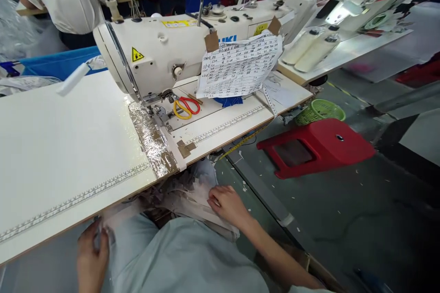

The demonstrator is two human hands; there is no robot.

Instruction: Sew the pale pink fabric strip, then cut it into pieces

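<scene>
My left hand (93, 249) is below the front edge of the white sewing table (65, 132), its fingers curled and slightly blurred. Pale, sheer fabric (125, 208) runs from its fingertips across my lap. Over on the right, my right hand (225, 201) has its fingers bent in against a bunched pile of whitish fabric (192, 199), gripping its edge. Part of this pile is hidden under the tabletop. Above it stands a white sewing machine (154, 50), with scissors (185, 107) with red and yellow handles lying beside its needle area.
A handwritten paper sheet (240, 66) is taped to the machine. Measuring tape strips (85, 194) line the table's front. A red stool (319, 146) and a green basket (319, 111) stand on the right. Thread cones (318, 52) sit behind. Two people work beyond the machine.
</scene>
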